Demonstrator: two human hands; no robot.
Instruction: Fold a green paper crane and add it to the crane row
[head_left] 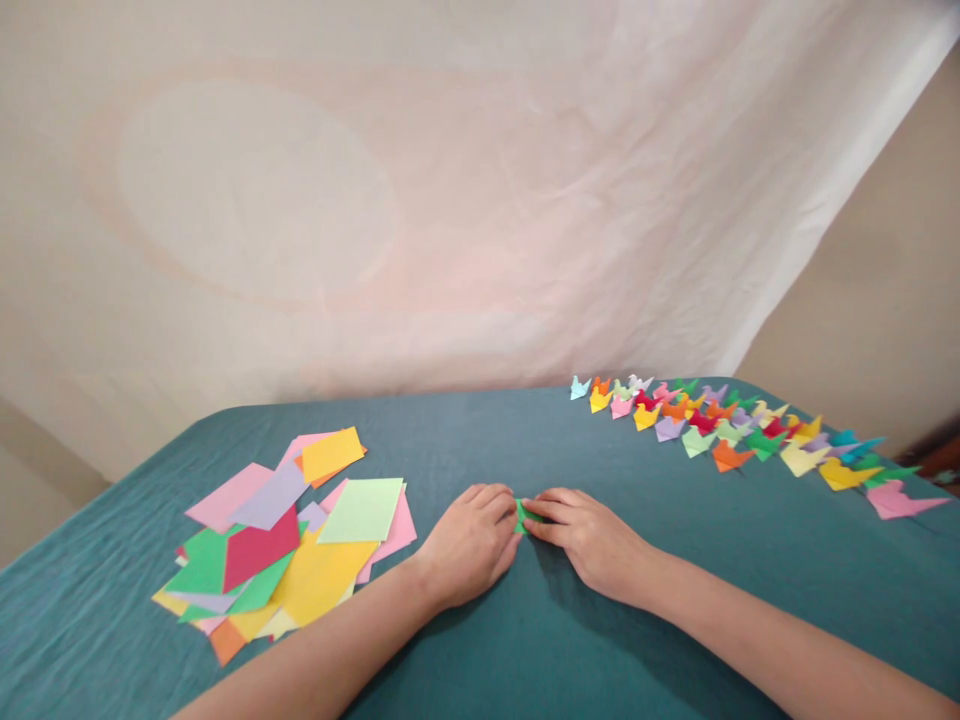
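Observation:
A small piece of green paper (520, 517) lies on the table between my two hands, mostly hidden by the fingers. My left hand (474, 540) is closed over its left side, fingers together and pressed down. From the other side my right hand (592, 540) presses the paper's right part with its fingertips. How the paper is folded cannot be made out under the fingers.
Loose coloured paper squares (330, 580) lie in an overlapping heap to the left. Several rows of folded paper birds (697, 440) stand at the far right. A dark green cloth (480, 430) covers the table; a pale sheet (450, 200) hangs behind it.

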